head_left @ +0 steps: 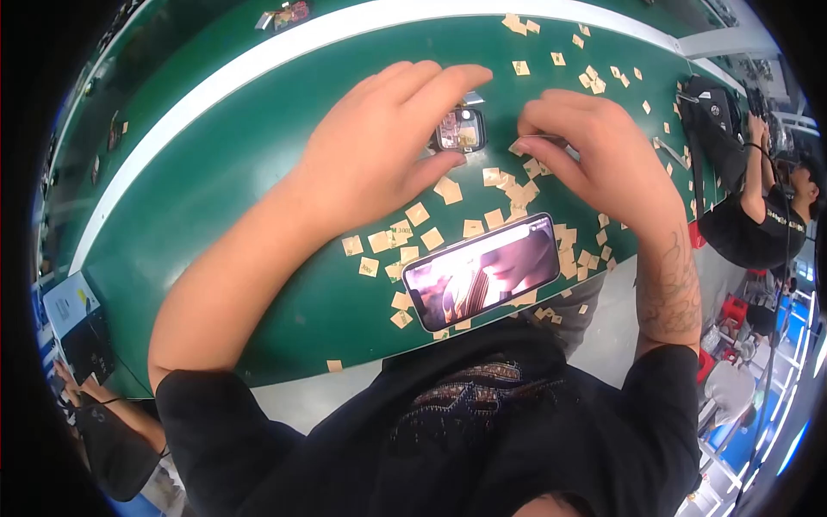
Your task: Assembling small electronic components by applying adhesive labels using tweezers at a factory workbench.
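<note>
Head view: a small case (pixel 461 131) sits on the green table (pixel 241 164), in the gap between the thumb and fingers of the left hand (pixel 370 142); it is dark-rimmed with rounded corners, and its window shows pinkish and pale parts inside. That hand's thumb and forefinger stand apart around it; whether the skin touches the rim, I cannot tell. Just to its right, the right hand (pixel 599 142) curls its fingers inward, thumb close to forefinger, with a tan square at the thumb's tip; whether they grip it is too hidden to tell. Loose tan squares (pixel 448 190), some with dark marks, lie strewn over the table, many overlapping between the hands and around a phone (pixel 482 271), which rests tilted near the close edge with its screen lit. A white strip (pixel 345 28) arcs across the far side. At the right stand a black bag (pixel 715 103) and, beyond it, a co-worker (pixel 775 207) in black; red crates (pixel 732 312) show lower down, over a pale floor (pixel 289 405).
</note>
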Available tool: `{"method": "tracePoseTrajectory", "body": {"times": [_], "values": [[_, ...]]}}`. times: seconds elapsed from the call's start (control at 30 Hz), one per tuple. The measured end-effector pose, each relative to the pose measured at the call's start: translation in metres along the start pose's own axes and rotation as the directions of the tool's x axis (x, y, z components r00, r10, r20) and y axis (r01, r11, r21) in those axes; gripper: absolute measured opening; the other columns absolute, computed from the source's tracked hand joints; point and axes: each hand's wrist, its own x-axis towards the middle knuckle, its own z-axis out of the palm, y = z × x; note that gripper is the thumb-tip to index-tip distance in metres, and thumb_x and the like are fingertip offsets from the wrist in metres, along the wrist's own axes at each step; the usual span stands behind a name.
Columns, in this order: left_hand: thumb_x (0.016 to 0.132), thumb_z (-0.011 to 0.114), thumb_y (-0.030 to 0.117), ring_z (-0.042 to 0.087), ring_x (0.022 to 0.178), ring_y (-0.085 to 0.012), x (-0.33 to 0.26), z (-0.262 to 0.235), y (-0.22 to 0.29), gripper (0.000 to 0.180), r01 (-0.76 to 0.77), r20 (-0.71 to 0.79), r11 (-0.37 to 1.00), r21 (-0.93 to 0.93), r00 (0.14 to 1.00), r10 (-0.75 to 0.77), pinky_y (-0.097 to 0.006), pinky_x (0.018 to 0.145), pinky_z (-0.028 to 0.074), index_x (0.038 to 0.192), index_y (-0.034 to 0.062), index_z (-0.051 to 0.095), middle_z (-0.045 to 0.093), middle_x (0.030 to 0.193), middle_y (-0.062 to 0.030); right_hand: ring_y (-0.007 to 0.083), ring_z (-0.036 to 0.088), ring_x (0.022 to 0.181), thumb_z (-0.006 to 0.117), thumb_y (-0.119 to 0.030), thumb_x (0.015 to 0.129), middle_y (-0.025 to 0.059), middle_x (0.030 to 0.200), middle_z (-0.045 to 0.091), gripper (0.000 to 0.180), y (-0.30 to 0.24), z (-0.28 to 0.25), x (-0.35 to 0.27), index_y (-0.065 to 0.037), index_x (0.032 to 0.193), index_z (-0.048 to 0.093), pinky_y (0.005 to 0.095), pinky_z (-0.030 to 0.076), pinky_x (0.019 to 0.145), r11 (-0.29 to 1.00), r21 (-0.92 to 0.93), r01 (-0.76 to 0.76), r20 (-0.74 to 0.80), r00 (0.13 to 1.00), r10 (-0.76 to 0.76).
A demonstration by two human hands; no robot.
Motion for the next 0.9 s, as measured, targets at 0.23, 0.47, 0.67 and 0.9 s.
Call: {"method": "tracePoseTrajectory", "body": {"times": [0.23,0.47,0.67,0.9], "values": [[0.077,0.09,0.003,0.067,0.103,-0.03,0.0,0.002,0.0,0.08,-0.003,-0.012,1.0,-0.005,1.0,0.003,-0.04,0.092,0.059,0.15,0.0142,0.057,0.066,0.107,-0.0103,0.0387,0.063,0.085,0.067,-0.004,0.096,0.0154,0.09,0.061,0.006,0.01,0.007,0.0,-0.001,0.101,0.065,0.046,0.05,0.074,0.986,0.121,0.112,-0.015,0.994,-0.111],[0.076,0.09,0.003,0.066,0.102,-0.0303,-0.001,0.0,0.001,0.082,-0.022,-0.016,1.0,0.004,1.0,0.022,-0.041,0.091,0.059,0.151,0.0143,0.057,0.066,0.107,-0.0102,0.0357,0.062,0.088,0.065,0.004,0.096,0.0157,0.098,0.06,0.018,-0.008,0.006,0.002,0.0,0.112,0.069,0.042,0.05,0.074,0.984,0.125,0.126,-0.085,0.99,-0.116],[0.076,0.09,0.003,0.066,0.102,-0.0307,-0.002,0.002,0.002,0.084,-0.018,-0.027,1.0,-0.02,0.999,0.018,-0.041,0.091,0.059,0.152,0.0141,0.056,0.066,0.107,-0.0107,0.0389,0.067,0.089,0.067,0.001,0.095,0.0141,0.097,0.065,0.018,-0.027,0.009,0.011,-0.003,0.113,0.071,0.0465,0.054,0.077,0.999,-0.015,0.049,-0.032,0.998,-0.049],[0.077,0.089,0.001,0.068,0.104,-0.0303,-0.002,0.001,0.002,0.082,-0.011,-0.025,0.999,-0.048,1.0,0.01,-0.04,0.091,0.06,0.151,0.0121,0.056,0.067,0.114,-0.0123,0.0355,0.07,0.088,0.07,0.001,0.094,0.0126,0.098,0.067,0.016,-0.032,0.021,0.013,-0.003,0.11,0.071,0.0429,0.058,0.075,0.999,-0.049,0.003,-0.079,0.997,-0.007]]}}
